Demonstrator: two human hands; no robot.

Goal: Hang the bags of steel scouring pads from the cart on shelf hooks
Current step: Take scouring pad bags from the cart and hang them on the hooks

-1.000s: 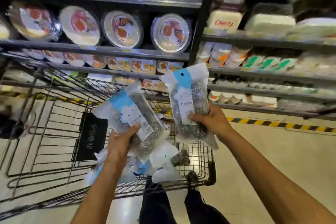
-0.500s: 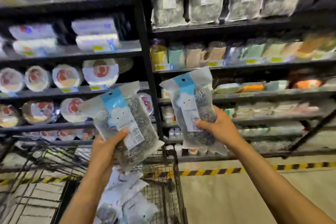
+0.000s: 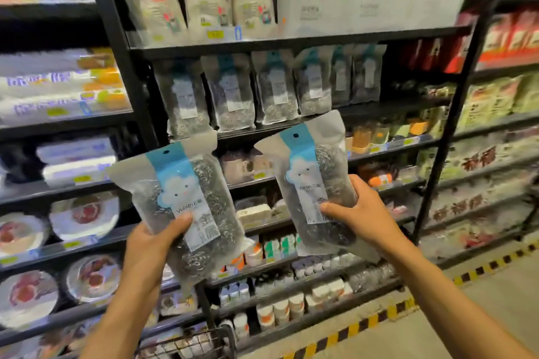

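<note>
My left hand (image 3: 150,245) grips a clear bag of steel scouring pads (image 3: 186,201) with a blue header and a cloud label, held upright. My right hand (image 3: 354,213) grips a second bag of the same kind (image 3: 313,181), tilted slightly left. Both bags are raised in front of the shelving. Above them, a row of several matching scouring-pad bags (image 3: 271,87) hangs under a shelf. Only the top rim of the wire cart (image 3: 189,341) shows at the bottom edge.
A black shelf upright (image 3: 122,67) stands left of the hanging row, another upright (image 3: 455,108) on the right. Shelves hold foil trays (image 3: 84,213), wrapped rolls and small bottles (image 3: 280,309). Yellow-black floor tape (image 3: 408,303) runs along the shelf base.
My view has tilted up from the cart to the shelves. Both hands have lifted their bags higher, toward the hanging row of scouring pads. The cart has dropped almost out of view.
</note>
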